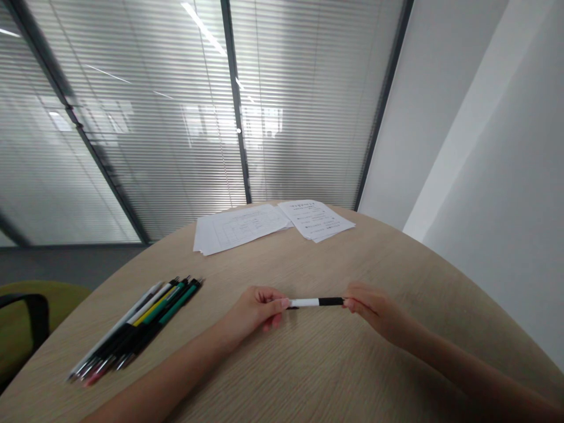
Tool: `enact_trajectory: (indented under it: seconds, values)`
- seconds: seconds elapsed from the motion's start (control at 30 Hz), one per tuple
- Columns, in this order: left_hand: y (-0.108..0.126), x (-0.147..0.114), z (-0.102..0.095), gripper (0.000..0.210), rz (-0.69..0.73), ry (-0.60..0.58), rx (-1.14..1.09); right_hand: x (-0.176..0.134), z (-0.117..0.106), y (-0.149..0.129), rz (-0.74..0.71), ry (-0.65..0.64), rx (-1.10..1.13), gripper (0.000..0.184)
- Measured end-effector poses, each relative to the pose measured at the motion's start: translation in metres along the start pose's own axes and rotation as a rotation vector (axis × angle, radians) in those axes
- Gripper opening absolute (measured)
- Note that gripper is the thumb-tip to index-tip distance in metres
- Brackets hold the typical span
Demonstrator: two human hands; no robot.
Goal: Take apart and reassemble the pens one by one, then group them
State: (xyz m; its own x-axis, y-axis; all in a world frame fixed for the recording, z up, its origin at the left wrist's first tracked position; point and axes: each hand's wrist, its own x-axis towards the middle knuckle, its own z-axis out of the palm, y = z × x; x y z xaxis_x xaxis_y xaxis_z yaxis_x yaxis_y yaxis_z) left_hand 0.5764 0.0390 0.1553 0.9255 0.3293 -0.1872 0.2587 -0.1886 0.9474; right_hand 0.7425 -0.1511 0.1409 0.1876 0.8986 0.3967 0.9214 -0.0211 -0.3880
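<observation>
A white-and-black pen [318, 302] lies level between my two hands, just above or on the table; I cannot tell which. My left hand [263, 306] pinches its white end between thumb and fingers. At the black end, the fingers of my right hand [368, 306] close on the tip, slightly smeared by motion. To the left of my left hand, several pens [145, 320] rest side by side in a slanting bundle, with white, yellow, green and black barrels.
Two stacks of printed paper, a left stack [240, 226] and a right stack [315, 218], lie near the far edge of the round wooden table [273, 376]. A green chair [66, 299] with a black armrest stands at the left. Glass panels with blinds [304, 117] rise behind.
</observation>
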Motion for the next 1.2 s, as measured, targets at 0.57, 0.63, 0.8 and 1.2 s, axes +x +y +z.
enact_trajectory:
  seconds: [0.57, 0.63, 0.8, 1.2]
  values:
    - [-0.001, 0.003, 0.002, 0.022, 0.111, 0.091, 0.008, 0.002, 0.002, 0.006, 0.141, -0.08, 0.155, 0.033]
    - [-0.001, 0.003, 0.001, 0.029, 0.082, 0.048, 0.017, 0.001, 0.002, 0.002, 0.075, -0.048, 0.075, 0.032]
    - [0.002, 0.0, 0.001, 0.039, 0.006, 0.009, 0.121, -0.003, 0.005, 0.0, -0.101, 0.07, -0.059, 0.03]
    - [0.001, -0.003, 0.001, 0.024, 0.204, 0.138, 0.455, 0.002, 0.003, 0.002, 0.102, -0.081, 0.112, 0.027]
